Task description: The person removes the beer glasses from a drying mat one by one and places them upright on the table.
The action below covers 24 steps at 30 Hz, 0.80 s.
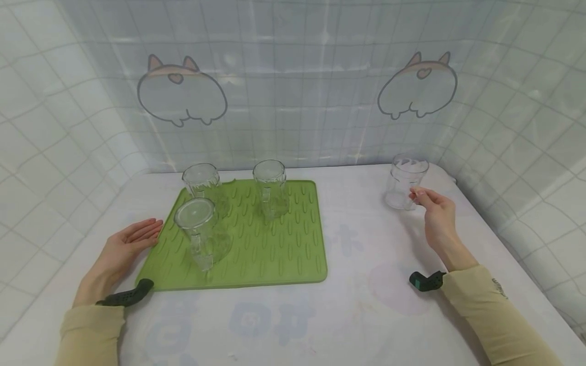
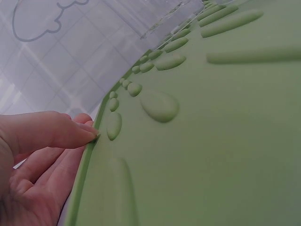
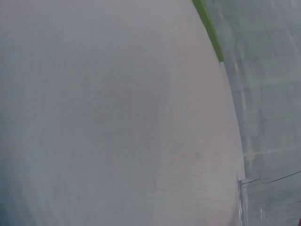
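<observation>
The clear glass mug (image 1: 399, 185) I have on the right stands well apart from the green mat (image 1: 279, 259), off beyond its right edge and about level with its back part. From here I can't tell whether its base rests on the white cloth (image 1: 352, 305) or hangs just over it. What worries me most is the grip: it looks like a fingertip pinch at the handle, with the weight off to one side, so I'd expect the mug to swing or slip if I turned the wrist fast.

That right hand (image 1: 439, 218) has thumb and fingers drawn narrow on the mug's handle; its own wrist view doesn't show the fingers, so I can't judge how firm the hold is.

On the mat itself, a front mug (image 1: 201, 244) stands toward the left, a back-left mug (image 1: 201, 183) close behind it, and a back-middle mug (image 1: 271, 190) to their right. See-through walls are easy to misjudge, so a careless approach could clink glass on glass.

My left hand (image 1: 130, 246) is at the mat's left edge, its fingers fairly straight and the thumb (image 2: 77, 134) touching the raised rim. I see no mug in it. A tug or push there could drag the mat, and I reckon the front mug would be among those that rock.
</observation>
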Each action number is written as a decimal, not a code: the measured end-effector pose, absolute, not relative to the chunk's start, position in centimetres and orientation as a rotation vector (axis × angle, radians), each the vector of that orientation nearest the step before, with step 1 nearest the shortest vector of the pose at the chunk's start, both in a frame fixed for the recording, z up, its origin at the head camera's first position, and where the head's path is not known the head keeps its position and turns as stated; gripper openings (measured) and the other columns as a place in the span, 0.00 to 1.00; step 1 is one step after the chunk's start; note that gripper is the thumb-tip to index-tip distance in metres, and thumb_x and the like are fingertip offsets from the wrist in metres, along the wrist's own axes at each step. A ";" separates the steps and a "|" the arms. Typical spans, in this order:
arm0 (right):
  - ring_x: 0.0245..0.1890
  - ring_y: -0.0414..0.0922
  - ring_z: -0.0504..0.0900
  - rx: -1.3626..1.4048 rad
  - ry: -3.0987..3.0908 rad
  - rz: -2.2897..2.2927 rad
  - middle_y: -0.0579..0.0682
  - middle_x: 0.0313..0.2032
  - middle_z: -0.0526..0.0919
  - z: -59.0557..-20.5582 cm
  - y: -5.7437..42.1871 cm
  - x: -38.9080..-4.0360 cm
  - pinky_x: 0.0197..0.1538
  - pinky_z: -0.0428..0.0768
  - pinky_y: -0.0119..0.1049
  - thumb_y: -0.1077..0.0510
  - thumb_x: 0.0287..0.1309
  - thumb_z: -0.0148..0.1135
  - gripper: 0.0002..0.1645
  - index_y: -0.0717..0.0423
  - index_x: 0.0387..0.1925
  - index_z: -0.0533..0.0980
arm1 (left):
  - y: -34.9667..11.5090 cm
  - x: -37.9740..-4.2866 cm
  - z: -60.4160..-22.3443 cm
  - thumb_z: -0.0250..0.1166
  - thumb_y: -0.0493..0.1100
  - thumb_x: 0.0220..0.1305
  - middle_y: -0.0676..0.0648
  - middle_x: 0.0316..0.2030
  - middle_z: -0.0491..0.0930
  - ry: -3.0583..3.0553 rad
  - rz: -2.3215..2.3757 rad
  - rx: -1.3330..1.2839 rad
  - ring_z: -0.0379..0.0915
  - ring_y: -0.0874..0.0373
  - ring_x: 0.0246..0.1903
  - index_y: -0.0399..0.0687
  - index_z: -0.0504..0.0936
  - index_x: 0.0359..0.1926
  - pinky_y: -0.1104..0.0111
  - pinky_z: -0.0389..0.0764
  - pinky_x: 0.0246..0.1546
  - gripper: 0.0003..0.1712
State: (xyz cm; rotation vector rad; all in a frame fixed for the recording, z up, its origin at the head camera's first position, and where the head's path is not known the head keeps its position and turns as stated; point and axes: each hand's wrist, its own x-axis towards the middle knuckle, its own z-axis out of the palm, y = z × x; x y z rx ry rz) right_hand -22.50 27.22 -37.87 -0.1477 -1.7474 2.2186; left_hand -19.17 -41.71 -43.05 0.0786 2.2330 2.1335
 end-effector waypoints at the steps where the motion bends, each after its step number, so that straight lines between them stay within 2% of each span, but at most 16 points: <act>1: 0.38 0.37 0.75 -0.152 -1.746 2.218 0.39 0.29 0.86 -37.9 27.3 -22.5 0.56 0.63 0.27 0.63 0.72 0.54 0.12 0.54 0.39 0.85 | -41.7 -19.2 -43.1 0.64 0.33 0.68 0.64 0.55 0.81 2.230 2.137 0.079 0.78 0.75 0.52 0.27 0.48 0.75 0.79 0.82 0.51 0.45; 8: 0.40 0.38 0.73 -0.189 -1.770 2.197 0.38 0.30 0.85 -37.9 27.5 -22.6 0.60 0.58 0.30 0.61 0.73 0.54 0.12 0.52 0.39 0.84 | -41.6 -19.2 -43.2 0.63 0.31 0.68 0.63 0.55 0.82 2.202 2.174 0.114 0.78 0.73 0.53 0.26 0.47 0.75 0.79 0.81 0.52 0.44; 13: 0.42 0.37 0.73 -0.204 -1.783 2.203 0.37 0.33 0.84 -38.0 27.9 -22.7 0.70 0.49 0.39 0.59 0.74 0.54 0.11 0.52 0.42 0.83 | -41.7 -19.2 -43.3 0.64 0.31 0.67 0.63 0.55 0.81 2.211 2.166 0.101 0.78 0.73 0.53 0.28 0.49 0.75 0.79 0.81 0.52 0.44; 15: 0.42 0.37 0.73 -0.201 -1.778 2.207 0.37 0.33 0.84 -38.1 28.0 -22.7 0.71 0.47 0.41 0.59 0.74 0.54 0.11 0.52 0.42 0.83 | -41.7 -19.2 -43.3 0.64 0.32 0.67 0.63 0.55 0.81 2.217 2.160 0.089 0.78 0.73 0.53 0.28 0.50 0.75 0.79 0.81 0.51 0.44; 24: 0.43 0.36 0.74 -0.193 -1.758 2.223 0.38 0.36 0.85 -38.2 28.2 -22.8 0.64 0.56 0.33 0.58 0.73 0.55 0.10 0.52 0.41 0.82 | -41.8 -19.2 -43.2 0.65 0.33 0.67 0.63 0.55 0.81 2.223 2.152 0.061 0.78 0.74 0.52 0.28 0.49 0.75 0.79 0.81 0.51 0.45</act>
